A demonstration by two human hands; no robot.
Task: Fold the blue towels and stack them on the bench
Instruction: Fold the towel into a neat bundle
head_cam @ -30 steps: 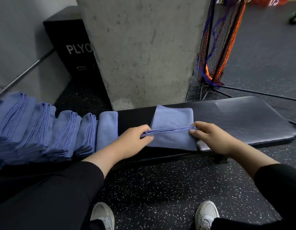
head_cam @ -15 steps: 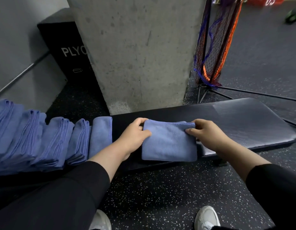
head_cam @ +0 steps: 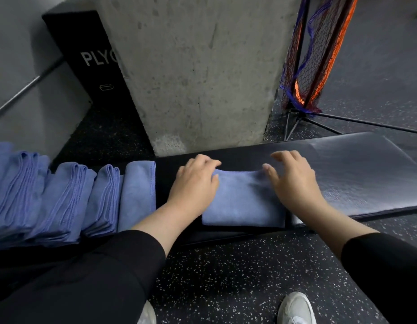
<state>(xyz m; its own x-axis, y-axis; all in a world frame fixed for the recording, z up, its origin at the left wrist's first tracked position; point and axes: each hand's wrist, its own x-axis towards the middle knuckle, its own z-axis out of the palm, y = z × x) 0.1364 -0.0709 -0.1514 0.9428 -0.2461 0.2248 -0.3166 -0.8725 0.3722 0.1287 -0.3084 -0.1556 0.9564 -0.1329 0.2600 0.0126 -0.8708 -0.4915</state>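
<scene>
Where my head view a second ago had both hands pinching a raised fold across the blue towel [head_cam: 243,199], the fold is now laid down and the towel lies flat as a compact rectangle on the dark padded counter [head_cam: 357,174], near its front edge. My left hand [head_cam: 194,185] rests on the towel's left end, fingers [head_cam: 202,161] loosely curved and lying over the far corner, not pinching anything I can see. My right hand [head_cam: 293,181] is spread, its fingers apart; it is smeared by motion, so I think it sits just above the towel's right end rather than pressing it, but I cannot be sure of contact. Half a second ago that hand was still gripping the far right corner. The row of folded towels [head_cam: 69,197] on the left end of the counter, apart from the fresh one, has not changed.

The row runs out of frame at the left edge, so its full extent is hidden. A concrete pillar [head_cam: 202,73] covers part of the black box [head_cam: 86,54] lettered "PLYO". My black sleeves block the counter's near left edge.
</scene>
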